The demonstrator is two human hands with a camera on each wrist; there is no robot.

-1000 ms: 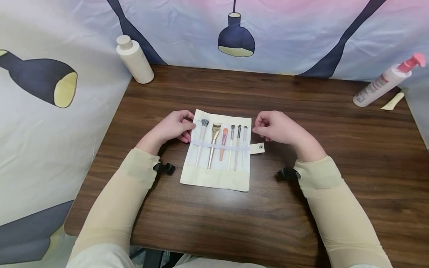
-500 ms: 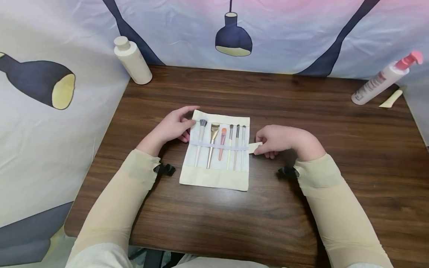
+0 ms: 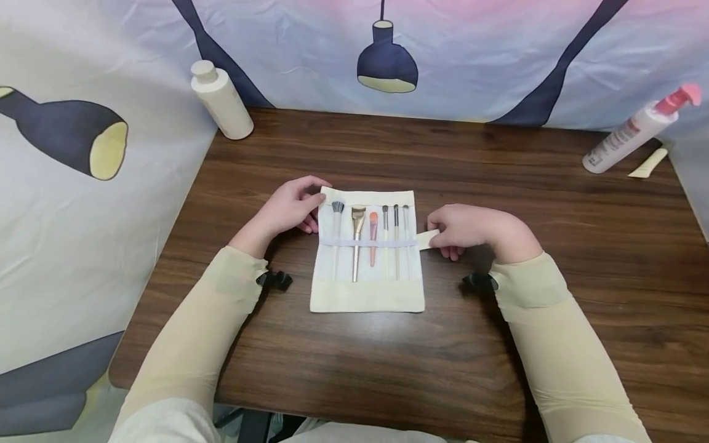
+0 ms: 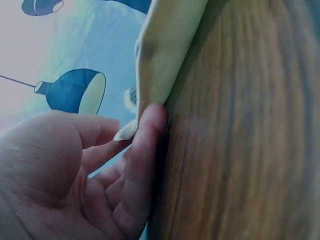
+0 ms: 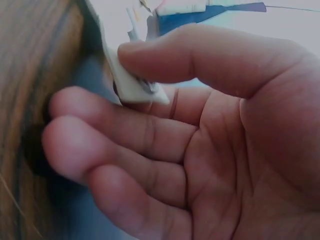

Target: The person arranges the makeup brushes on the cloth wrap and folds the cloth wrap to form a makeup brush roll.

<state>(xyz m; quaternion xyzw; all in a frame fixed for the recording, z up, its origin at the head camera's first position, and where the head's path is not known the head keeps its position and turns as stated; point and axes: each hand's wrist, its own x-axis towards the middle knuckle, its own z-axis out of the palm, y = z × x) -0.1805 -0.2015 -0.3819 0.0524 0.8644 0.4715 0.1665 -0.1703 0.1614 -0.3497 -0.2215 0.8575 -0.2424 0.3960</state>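
A cream cloth makeup brush roll (image 3: 365,297) lies unfolded at the middle of the table. Several brushes sit under its elastic band, among them a wide gold brush (image 3: 357,237) and a short pink brush (image 3: 373,227). My left hand (image 3: 290,206) pinches the roll's far left corner between thumb and fingers; in the left wrist view the cloth edge (image 4: 170,45) stands up from the wood there. On the other side, my right hand (image 3: 465,229) pinches the snap strap (image 3: 425,239). Up close, the thumb presses on the strap (image 5: 131,89) near its metal snap, its other fingers curled below.
A white bottle (image 3: 224,101) stands at the back left corner of the wooden table (image 3: 354,363). At the back right are a pump bottle (image 3: 628,138) with a pink top and a small cream tube (image 3: 648,163). Printed cloth hangs behind and to the left.
My right hand has come down toward me and taken hold of the strap. My left thumb has moved onto the roll's corner. The roll has turned a little, its near edge shifting right.
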